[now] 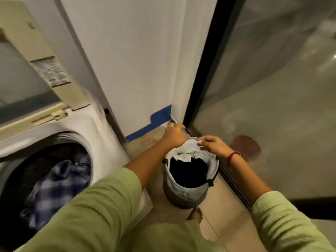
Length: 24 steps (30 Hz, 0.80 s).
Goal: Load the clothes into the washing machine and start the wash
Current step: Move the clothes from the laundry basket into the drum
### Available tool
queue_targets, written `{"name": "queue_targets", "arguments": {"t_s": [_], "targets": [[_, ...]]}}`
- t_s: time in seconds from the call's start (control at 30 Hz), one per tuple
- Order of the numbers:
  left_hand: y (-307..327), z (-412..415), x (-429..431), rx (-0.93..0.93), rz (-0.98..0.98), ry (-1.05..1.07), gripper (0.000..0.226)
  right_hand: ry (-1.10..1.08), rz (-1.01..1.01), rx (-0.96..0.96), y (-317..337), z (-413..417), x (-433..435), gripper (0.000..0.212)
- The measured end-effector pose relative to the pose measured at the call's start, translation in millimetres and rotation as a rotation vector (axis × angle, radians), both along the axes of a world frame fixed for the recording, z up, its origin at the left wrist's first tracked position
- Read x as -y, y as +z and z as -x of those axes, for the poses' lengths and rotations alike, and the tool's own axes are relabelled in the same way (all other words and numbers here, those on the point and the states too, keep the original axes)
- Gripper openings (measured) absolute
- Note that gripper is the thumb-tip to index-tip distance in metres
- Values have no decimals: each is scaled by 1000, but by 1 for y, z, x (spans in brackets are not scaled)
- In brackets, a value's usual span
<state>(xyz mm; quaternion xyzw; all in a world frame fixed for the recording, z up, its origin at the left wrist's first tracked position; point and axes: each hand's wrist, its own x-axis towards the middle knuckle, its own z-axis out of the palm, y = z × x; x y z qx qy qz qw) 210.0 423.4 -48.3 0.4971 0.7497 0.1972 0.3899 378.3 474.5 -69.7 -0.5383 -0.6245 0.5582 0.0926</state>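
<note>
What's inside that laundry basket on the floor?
The laundry basket shows white cloth around its inner rim, held at the far edge by the left hand and right hand. Below that is only blackness; whether dark clothes or shadow, the picture cannot tell.

Ahead of you a plain white wall (136, 60), blue painter's tape (161, 115) along its base, beige tiled floor (222, 197), on your right a black-framed glass sliding door (272, 106), dim warm light.

Domestic laundry corner. A white washing machine (87, 128) with an open round drum stands left of the fingers (207, 140). A grey round fabric laundry basket (183, 195) sits directly below them on beige floor tiles (218, 206). A black-framed sliding glass door (201, 88) runs along their right.
</note>
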Motion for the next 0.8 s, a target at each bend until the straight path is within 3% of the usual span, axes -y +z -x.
{"name": "queue_targets", "arguments": {"t_s": [0.17, 0.4, 0.57, 0.7, 0.77, 0.8], "targets": [[-106, -23, -45, -28, 263, -17, 57, 111, 48, 192, -107, -32, -47, 31], [-300, -72, -49, -58, 384, -130, 65, 298, 195, 443, -283, -51, -94, 58], [-436, -94, -75, 17, 326, 136, 77, 171, 334, 488, -433, -48, -103, 89], [-529, -102, -61, 77, 514, 237, 95, 118, 477, 571, -522, -34, -82, 117], [-556, -108, -41, 200, 618, 247, 93, 118, 489, 610, -554, -28, -67, 120], [-561, -112, -32, 245, 649, 235, 89, 147, 441, 624, -566, -26, -60, 110]]}}
